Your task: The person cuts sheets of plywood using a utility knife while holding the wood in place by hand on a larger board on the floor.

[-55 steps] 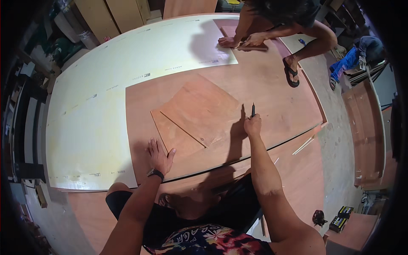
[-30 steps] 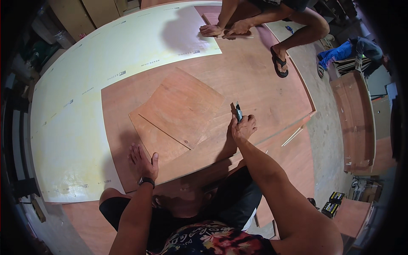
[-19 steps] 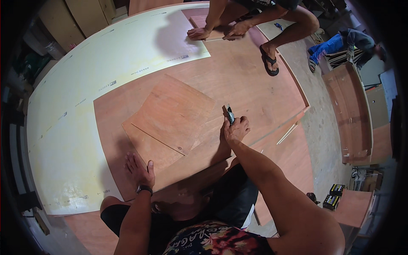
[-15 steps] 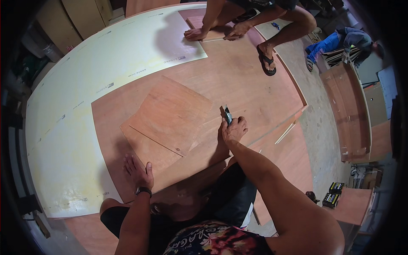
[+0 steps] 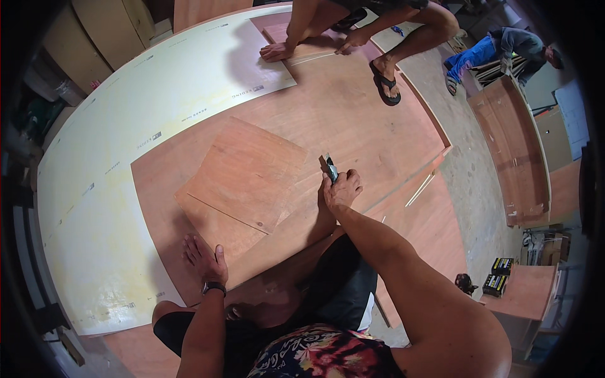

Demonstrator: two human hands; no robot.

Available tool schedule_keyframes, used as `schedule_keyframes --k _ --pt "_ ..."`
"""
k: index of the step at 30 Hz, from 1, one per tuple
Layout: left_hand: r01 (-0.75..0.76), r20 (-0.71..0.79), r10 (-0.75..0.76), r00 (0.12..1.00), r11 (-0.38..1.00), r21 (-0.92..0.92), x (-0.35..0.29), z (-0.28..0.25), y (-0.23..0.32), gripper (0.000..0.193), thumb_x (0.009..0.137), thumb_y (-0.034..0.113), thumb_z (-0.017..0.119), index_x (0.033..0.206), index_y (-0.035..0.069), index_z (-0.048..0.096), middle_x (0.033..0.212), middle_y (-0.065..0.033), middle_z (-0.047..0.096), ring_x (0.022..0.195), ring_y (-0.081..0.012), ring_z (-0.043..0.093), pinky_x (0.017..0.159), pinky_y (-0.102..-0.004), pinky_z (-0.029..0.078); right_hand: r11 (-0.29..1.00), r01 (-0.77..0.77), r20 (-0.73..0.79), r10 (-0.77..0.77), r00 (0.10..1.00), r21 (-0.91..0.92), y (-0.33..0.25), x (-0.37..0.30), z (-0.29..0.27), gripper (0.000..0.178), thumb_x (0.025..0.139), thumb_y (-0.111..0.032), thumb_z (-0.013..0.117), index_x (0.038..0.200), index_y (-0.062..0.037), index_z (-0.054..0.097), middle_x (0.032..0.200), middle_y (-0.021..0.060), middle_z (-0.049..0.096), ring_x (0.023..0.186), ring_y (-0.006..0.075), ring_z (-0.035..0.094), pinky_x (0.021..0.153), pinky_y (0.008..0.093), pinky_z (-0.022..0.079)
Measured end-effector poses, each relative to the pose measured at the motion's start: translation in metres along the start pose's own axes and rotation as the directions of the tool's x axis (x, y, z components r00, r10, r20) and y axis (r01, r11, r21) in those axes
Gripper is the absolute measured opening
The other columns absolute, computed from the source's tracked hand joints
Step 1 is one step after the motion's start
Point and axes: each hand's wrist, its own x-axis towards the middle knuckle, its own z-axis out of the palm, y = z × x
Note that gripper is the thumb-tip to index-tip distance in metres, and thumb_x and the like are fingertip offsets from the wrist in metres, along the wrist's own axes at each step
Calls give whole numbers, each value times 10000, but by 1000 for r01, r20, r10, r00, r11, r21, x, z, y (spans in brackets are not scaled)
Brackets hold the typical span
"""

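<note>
My left hand (image 5: 207, 259) rests flat, fingers extended, near the front left of a large brown plywood sheet (image 5: 359, 120). Close to its fingertips lies a thin plywood piece (image 5: 217, 228), partly covered by a second, squarish plywood piece (image 5: 249, 170). My right hand (image 5: 343, 190) is wrapped around a teal utility knife (image 5: 331, 170) and rests on the sheet to the right of both pieces. The knife's front end points away from me; how far its blade is out I cannot make out.
A white sheet with printed marks (image 5: 88, 239) covers the left and far side. Across from me a co-worker's hands (image 5: 277, 51) press on a plywood strip. Pale thin strips (image 5: 421, 190) lie at the right. Another person (image 5: 517, 50) bends beside a long wooden panel (image 5: 513, 151).
The whole view has shifted slightly. Both my hands keep nearly the same places on the plywood. The co-worker's hand on the right has shifted a little, and more of a pale strip shows.
</note>
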Motion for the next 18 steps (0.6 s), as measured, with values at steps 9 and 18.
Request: schedule_keyframes --k 9,18 --pt "24 69 -25 997 1000 16 1 -2 1 855 1030 525 509 1624 -43 272 1739 -235 181 1620 -401 123 1285 -597 72 999 -28 109 32 994 -38 5 3 1 477 926 -460 705 1150 -39 686 1447 173 443 1444 380 338 1172 681 226" --pt "9 55 -8 998 1000 -7 2 -2 2 843 1043 525 482 1621 -48 264 1741 -239 165 1616 -411 123 1281 -605 79 999 -20 97 24 995 -43 6 4 3 474 933 -458 698 1136 -31 686 1433 182 448 1434 393 347 1162 692 233"
